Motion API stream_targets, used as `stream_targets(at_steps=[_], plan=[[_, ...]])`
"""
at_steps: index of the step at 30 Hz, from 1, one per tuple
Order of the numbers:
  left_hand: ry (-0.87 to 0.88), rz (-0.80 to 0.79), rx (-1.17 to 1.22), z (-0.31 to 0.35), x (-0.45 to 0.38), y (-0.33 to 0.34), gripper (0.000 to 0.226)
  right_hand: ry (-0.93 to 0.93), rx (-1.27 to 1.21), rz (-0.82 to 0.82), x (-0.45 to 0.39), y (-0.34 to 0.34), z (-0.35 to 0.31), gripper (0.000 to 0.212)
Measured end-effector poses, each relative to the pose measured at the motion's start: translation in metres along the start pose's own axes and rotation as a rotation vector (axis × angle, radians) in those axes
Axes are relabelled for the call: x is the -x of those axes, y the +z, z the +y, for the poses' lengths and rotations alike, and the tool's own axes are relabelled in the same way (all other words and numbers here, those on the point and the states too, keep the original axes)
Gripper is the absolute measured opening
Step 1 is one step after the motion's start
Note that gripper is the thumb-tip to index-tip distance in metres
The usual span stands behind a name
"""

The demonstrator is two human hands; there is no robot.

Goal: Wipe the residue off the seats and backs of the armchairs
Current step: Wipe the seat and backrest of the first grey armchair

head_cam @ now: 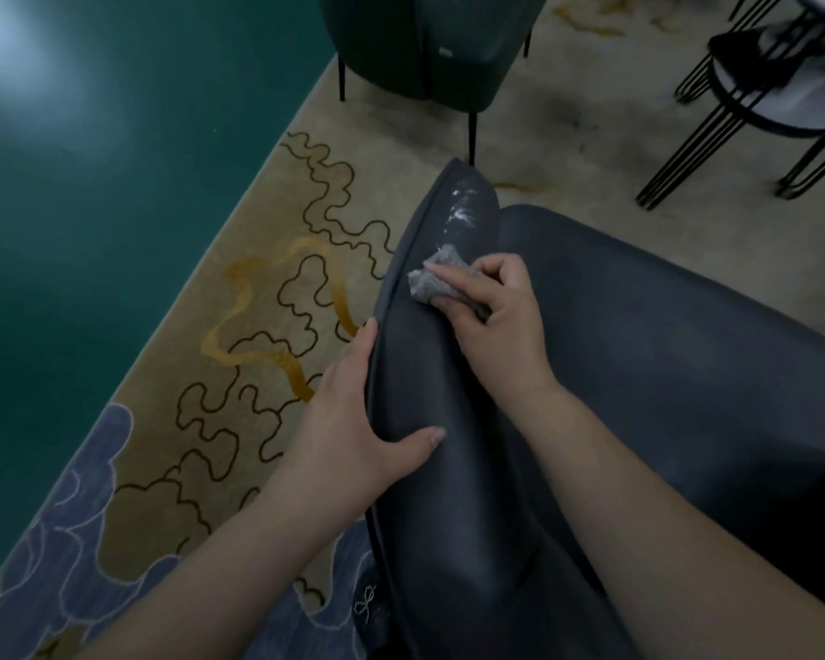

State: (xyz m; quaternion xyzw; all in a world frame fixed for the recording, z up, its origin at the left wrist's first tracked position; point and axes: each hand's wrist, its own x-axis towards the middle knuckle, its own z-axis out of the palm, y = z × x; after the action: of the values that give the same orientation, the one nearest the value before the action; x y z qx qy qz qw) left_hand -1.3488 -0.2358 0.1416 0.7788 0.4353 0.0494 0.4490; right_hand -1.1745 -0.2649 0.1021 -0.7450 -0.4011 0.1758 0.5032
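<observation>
A dark grey armchair (663, 364) fills the lower right, its curved back rim running from the bottom centre up to a tip. White residue (463, 209) streaks the inner face of the back near that tip. My right hand (491, 312) presses a crumpled grey cloth (432, 278) against the back just below the residue. My left hand (353, 421) grips the back's rim lower down, thumb on the inner face and fingers on the outer side.
A second dark green armchair (415, 50) on thin black legs stands at the top centre. A round white stool with black wire legs (744, 102) is at the top right. The patterned beige rug (267, 288) lies under the chairs, teal floor (91, 183) to the left.
</observation>
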Motion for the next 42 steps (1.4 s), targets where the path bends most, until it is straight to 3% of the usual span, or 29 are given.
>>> stream_targets(at_steps=[2, 5, 8, 13, 19, 24, 29, 33, 38, 42], plan=[[0.002, 0.002, -0.015, 0.004, -0.008, -0.003, 0.112, 0.016, -0.027, 0.019, 0.006, -0.003, 0.006, 0.035], [0.020, 0.014, -0.054, 0.008, -0.024, -0.004, 0.109, -0.106, -0.043, -0.041, 0.029, -0.001, 0.006, 0.038], [0.024, 0.023, -0.092, 0.010, -0.040, -0.002, 0.109, -0.171, -0.001, -0.055, 0.001, 0.003, 0.009, 0.036], [0.027, 0.021, -0.095, 0.014, -0.055, -0.001, 0.109, -0.017, -0.044, 0.055, -0.026, 0.000, 0.022, 0.037], [0.035, 0.035, -0.117, 0.017, -0.077, 0.000, 0.112, -0.165, -0.032, 0.002, -0.026, 0.004, 0.025, 0.036], [0.044, 0.048, -0.108, 0.019, -0.096, 0.005, 0.110, 0.065, -0.111, 0.127, -0.067, 0.000, 0.040, 0.038], [0.040, 0.090, -0.109, 0.024, -0.116, 0.011, 0.107, 0.022, -0.198, 0.074, -0.038, -0.003, 0.042, 0.037], [0.059, 0.125, -0.140, 0.022, -0.118, 0.015, 0.103, -0.132, -0.078, 0.024, -0.081, 0.001, 0.041, 0.034], [0.033, 0.130, -0.175, 0.020, -0.116, 0.013, 0.098, 0.058, -0.137, 0.127, -0.094, 0.001, 0.049, 0.035], [0.020, 0.141, -0.206, 0.020, -0.117, 0.013, 0.098, -0.185, -0.061, 0.023, -0.080, 0.006, 0.041, 0.034]])
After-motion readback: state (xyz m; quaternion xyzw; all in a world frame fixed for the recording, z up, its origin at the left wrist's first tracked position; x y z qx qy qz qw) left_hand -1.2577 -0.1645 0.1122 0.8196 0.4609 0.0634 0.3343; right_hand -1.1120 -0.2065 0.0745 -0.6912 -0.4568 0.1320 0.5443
